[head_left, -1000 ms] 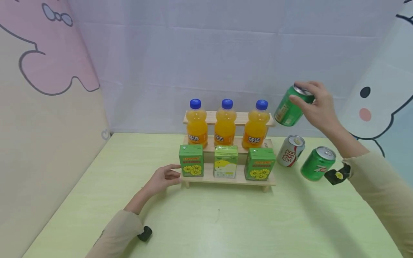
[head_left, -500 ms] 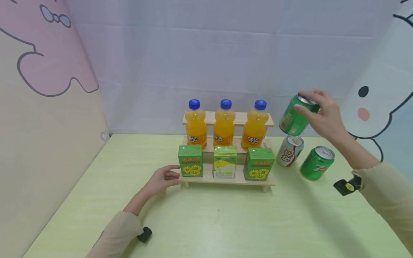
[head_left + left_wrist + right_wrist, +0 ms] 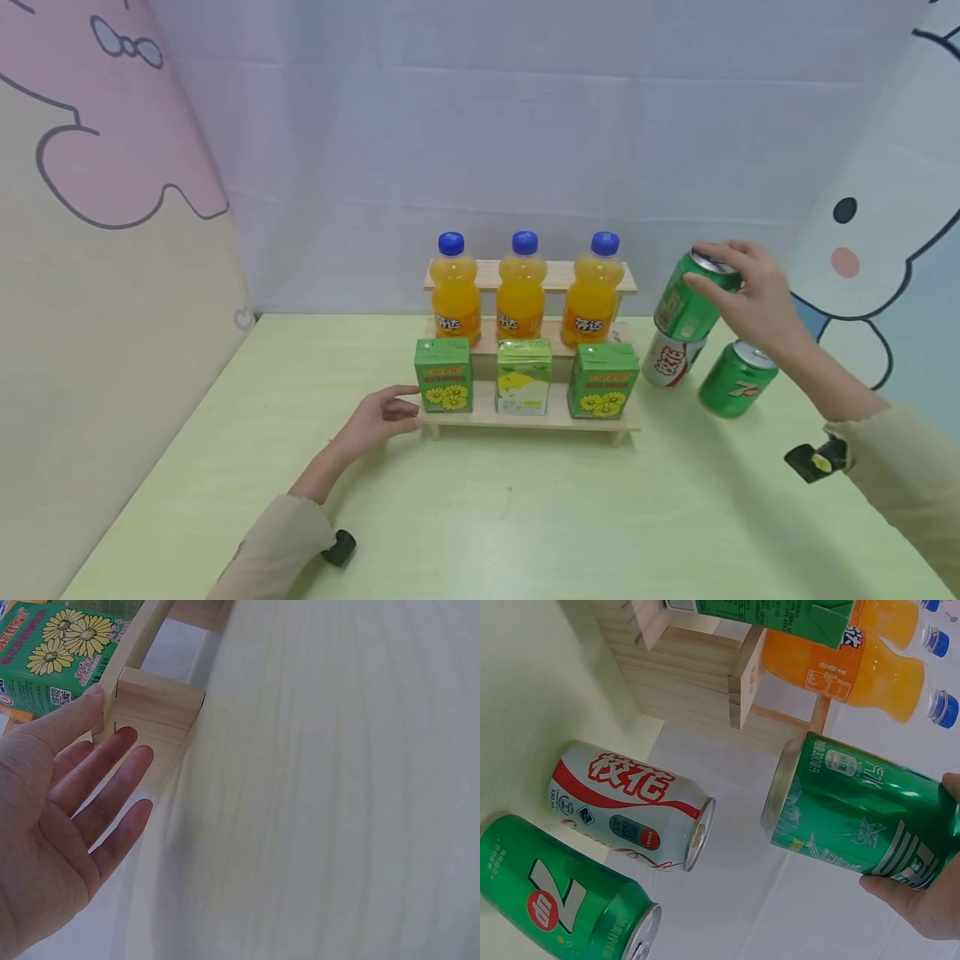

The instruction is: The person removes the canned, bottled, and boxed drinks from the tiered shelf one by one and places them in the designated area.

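a pale cloth hangs at the back, and a big light green table comes up to meet it. the table's left edge runs slanting down to the front. a wooden step shelf stands near the back. there is wide room on the table in front of it, between the two arms, and more on its left side.

the right hand holds the high green can near its silver top, pinching it between thumb and fingers. the left hand is at the shelf's left end. its fingers are spread and a bit bent, and they hold nothing. the left wrist view shows the thumb tip at the shelf's wooden edge and the other fingers by its thick foot, which the head view shows only a little.

three orange bottles stand on the middle step. in the head view the high can looks as if it sits on the white can and hides its top. the right wrist view shows a gap between them, and the white can's silver top. the white can stands just beside the shelf's right end, with only a thin strip of room there. the 7up can stands beside it, nearer the front.

on the low step, three juice boxes stand in a row with gaps between. a small black block sits at the left cuff.
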### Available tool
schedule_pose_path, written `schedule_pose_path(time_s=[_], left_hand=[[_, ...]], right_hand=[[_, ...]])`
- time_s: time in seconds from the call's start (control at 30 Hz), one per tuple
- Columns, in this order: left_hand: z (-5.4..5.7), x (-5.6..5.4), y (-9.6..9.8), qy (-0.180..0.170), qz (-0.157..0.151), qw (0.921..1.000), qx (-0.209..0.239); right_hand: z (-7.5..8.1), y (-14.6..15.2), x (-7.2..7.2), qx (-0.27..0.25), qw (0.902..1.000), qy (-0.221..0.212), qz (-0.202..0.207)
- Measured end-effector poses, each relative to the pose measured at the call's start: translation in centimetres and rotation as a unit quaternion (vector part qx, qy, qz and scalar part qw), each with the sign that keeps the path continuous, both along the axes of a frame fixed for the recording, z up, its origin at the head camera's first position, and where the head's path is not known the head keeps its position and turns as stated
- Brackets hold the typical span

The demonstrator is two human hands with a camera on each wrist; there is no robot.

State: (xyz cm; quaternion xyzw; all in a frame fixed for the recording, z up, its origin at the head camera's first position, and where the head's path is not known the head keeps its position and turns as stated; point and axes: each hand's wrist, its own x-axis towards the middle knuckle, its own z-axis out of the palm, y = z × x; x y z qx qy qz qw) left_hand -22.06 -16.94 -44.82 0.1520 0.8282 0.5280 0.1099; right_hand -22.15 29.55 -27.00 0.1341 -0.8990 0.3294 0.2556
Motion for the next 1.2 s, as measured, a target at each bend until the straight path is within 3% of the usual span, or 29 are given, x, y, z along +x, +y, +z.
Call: schedule_pose_path(time_s=[0.3, 0.47, 0.87, 1.1, 1.2], left_hand=[[2.7, 1.2, 0.8, -0.008, -0.001, 0.9999, -0.007], [3.0, 1.4, 0.9, -0.005, -0.001, 0.9999, -0.01], [2.8, 1.3, 0.8, 0.002, -0.003, 0.9999, -0.012], [0.1, 0.1, 0.0, 0.006, -0.001, 1.0, -0.006], [-0.2, -0.1, -0.1, 0.009, -0.003, 0.9999, -0.007]], right_hand=[[-1.4, 0.2, 1.1, 0.002, 0.9997, -0.023, -0.012], [-2.3, 0.5, 1.5, 0.009, 0.9996, -0.023, -0.017], [-4.7, 0.9, 2.2, 0.004, 0.9999, 0.008, -0.006], [-6.5, 0.9, 2.3, -0.002, 1.0, -0.005, 0.003], [-7.2, 0.9, 2.5, -0.006, 0.9999, -0.015, 0.002]])
